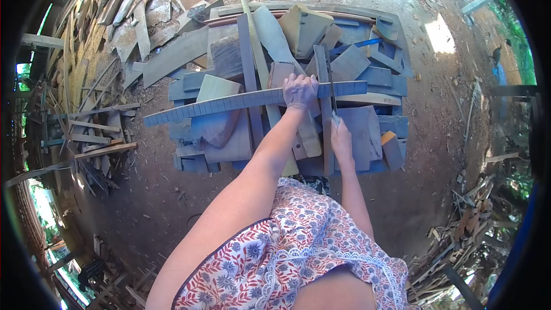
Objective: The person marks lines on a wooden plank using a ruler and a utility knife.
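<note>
A long, slightly curved wooden strip [229, 102] with evenly spaced cross marks lies across the wood pile. My left hand [300, 90] is closed over it, right of its middle, pressing from above. In my right hand [341, 138] is the handle of a handsaw, with fingers wrapped round it. The narrow saw blade [332, 77] points away from me and crosses the strip near its right end. Whether the teeth have cut into the wood cannot be made out. Beneath the strip, beside the blade, runs a narrow grey board [323, 72].
Stacked offcuts and boards [356, 129] fill the low platform under my hands. Long planks and slabs [135, 17] lie at the upper left, and loose sticks [103, 140] at the left. More scrap wood [476, 218] sits at the lower right, on dirt ground [430, 143].
</note>
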`<action>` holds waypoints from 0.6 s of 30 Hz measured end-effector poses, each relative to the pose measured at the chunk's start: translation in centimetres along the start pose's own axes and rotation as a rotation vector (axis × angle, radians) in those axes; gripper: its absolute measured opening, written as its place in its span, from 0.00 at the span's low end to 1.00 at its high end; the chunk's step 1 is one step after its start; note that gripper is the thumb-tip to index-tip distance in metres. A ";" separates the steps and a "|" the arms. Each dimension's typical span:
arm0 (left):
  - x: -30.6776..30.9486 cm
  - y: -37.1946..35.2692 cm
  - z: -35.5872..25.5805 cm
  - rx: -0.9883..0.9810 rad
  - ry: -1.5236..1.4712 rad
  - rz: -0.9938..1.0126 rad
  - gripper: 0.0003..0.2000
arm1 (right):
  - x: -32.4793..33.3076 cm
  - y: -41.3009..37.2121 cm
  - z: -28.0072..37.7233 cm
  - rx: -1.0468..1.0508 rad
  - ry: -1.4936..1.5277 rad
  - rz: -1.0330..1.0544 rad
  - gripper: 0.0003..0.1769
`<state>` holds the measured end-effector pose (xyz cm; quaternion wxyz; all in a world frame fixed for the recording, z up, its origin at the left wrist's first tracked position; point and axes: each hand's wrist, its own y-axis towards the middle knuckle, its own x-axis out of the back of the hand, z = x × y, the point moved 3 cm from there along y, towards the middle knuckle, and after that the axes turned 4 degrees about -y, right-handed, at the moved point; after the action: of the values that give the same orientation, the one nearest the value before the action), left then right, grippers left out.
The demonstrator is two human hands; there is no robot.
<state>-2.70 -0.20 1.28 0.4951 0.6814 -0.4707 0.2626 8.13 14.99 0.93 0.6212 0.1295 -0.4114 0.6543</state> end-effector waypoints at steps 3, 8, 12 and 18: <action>0.7 -0.9 -0.6 0.003 -0.014 0.019 0.17 | 0.6 -0.5 1.3 0.002 0.021 0.047 0.22; 0.7 0.6 -0.2 0.001 -0.003 0.004 0.17 | -0.6 -3.5 0.1 0.062 0.016 -0.115 0.17; 0.1 0.0 -0.2 0.010 -0.007 0.022 0.17 | 0.7 -0.5 1.1 0.068 0.009 -0.085 0.17; 0.6 0.2 -0.4 0.001 -0.026 0.008 0.16 | 0.1 -2.0 1.2 0.045 0.016 -0.071 0.18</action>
<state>-2.56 -0.05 1.96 0.4877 0.6831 -0.4796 0.2559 9.56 13.96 2.52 0.6442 0.1529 -0.3868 0.6419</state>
